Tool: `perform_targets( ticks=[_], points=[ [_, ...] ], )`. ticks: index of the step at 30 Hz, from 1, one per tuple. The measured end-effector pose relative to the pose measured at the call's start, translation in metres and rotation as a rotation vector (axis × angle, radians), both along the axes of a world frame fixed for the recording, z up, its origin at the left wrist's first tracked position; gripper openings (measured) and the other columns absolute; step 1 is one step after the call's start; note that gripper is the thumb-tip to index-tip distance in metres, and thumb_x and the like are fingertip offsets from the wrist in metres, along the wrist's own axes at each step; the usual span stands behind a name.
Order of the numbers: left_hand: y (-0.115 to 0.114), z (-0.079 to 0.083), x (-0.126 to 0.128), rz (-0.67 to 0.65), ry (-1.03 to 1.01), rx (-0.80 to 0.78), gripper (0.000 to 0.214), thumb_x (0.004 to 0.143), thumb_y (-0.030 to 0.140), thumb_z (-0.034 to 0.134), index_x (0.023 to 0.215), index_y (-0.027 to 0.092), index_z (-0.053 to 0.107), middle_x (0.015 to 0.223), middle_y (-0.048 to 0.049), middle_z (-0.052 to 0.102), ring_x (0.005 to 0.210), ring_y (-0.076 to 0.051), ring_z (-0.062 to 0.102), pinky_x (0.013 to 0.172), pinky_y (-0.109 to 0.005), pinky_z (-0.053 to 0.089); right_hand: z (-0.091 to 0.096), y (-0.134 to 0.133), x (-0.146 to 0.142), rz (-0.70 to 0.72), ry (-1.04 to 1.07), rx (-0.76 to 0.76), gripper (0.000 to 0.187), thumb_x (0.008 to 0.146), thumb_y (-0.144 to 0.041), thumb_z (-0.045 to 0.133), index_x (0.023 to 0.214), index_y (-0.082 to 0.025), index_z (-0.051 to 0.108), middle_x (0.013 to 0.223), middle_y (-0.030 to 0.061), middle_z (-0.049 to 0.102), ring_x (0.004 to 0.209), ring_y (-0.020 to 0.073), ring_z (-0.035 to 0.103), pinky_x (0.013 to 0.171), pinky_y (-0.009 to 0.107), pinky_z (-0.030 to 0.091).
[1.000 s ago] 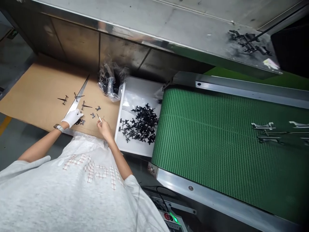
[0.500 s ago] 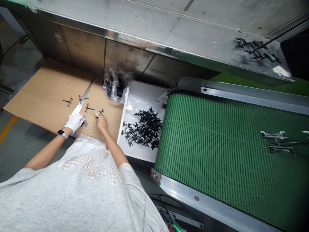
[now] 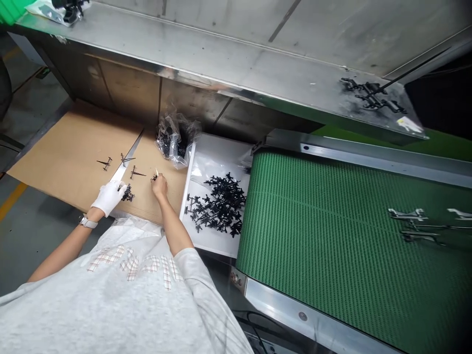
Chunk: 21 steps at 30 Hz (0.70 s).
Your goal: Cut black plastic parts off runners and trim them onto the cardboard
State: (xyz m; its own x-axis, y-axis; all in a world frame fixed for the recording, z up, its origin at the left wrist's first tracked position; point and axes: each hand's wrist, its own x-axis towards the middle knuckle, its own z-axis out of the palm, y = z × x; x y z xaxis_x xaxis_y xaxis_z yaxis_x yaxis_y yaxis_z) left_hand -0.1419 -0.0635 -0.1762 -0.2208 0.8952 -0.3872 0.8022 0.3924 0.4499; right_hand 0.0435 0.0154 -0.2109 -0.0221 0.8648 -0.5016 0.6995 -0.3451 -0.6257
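My left hand [image 3: 109,197], in a white glove, is closed at the fingertips on a small black plastic part, mostly hidden by the glove. Beside those fingers lies a cluster of black parts [image 3: 129,193] on the brown cardboard [image 3: 70,147]. My bare right hand [image 3: 160,188] is closed around a thin pale pointed tool [image 3: 157,172], whose exact kind I cannot make out. A dark bit shows next to its fingers. Farther up the cardboard lie separate thin black branched parts [image 3: 137,173], some near a long pale strip [image 3: 132,147].
Right of the cardboard, a white tray [image 3: 190,238] holds a heap of black parts [image 3: 223,204]. A clear plastic bag [image 3: 177,140] stands behind. The green conveyor belt [image 3: 313,236] carries several parts [image 3: 416,223]. A metal shelf [image 3: 228,64] runs along the back.
The camera view has shifted slightly. My left hand has turned, with its fingers now at the black cluster. My right hand has moved a little to the right, its pale tool now pointing more upright.
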Motion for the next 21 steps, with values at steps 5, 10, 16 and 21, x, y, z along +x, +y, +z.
perform_targets(
  ticks=[5,10,16,21],
  points=[
    [0.008,0.005,0.032,0.134,-0.401,-0.005,0.044,0.102,0.05,0.05,0.127,0.015,0.06,0.112,-0.0104,0.07,0.095,-0.02,0.07,0.084,-0.04,0.059,0.03,-0.016,0.015,0.109,0.171,0.043,0.036,0.098,-0.038,0.066,0.127,-0.018,0.063,0.128,0.0092,0.067,0.11,0.0229,0.069,0.093,0.045,0.061],
    [0.018,0.033,0.063,0.05,-0.799,-0.165,0.054,0.092,0.065,0.052,0.103,0.015,0.068,0.082,-0.0098,0.072,0.065,-0.017,0.065,0.057,-0.029,0.048,0.082,-0.037,0.045,0.173,0.361,0.13,0.032,0.084,-0.016,0.076,0.115,-0.016,0.069,0.095,0.0009,0.073,0.09,0.0171,0.069,0.091,0.036,0.056],
    [0.014,0.064,0.078,-0.055,-1.02,-0.171,0.048,0.071,0.059,0.075,0.093,0.017,0.07,0.078,-0.0057,0.07,0.061,-0.014,0.058,0.056,-0.027,0.043,0.126,-0.062,0.08,0.124,0.587,0.181,0.036,0.08,-0.026,0.074,0.116,-0.019,0.07,0.081,-0.0028,0.066,0.068,0.0127,0.055,0.072,0.029,0.047],
    [0.004,0.096,0.085,0.0,-1.034,-0.122,0.048,0.073,0.06,0.076,0.093,0.017,0.07,0.077,-0.0048,0.07,0.06,-0.012,0.057,0.055,-0.026,0.04,0.138,-0.079,0.092,0.005,0.766,0.2,0.033,0.09,-0.046,0.058,0.109,-0.02,0.068,0.08,-0.001,0.061,0.056,0.0097,0.042,0.055,0.027,0.039]
  ],
)
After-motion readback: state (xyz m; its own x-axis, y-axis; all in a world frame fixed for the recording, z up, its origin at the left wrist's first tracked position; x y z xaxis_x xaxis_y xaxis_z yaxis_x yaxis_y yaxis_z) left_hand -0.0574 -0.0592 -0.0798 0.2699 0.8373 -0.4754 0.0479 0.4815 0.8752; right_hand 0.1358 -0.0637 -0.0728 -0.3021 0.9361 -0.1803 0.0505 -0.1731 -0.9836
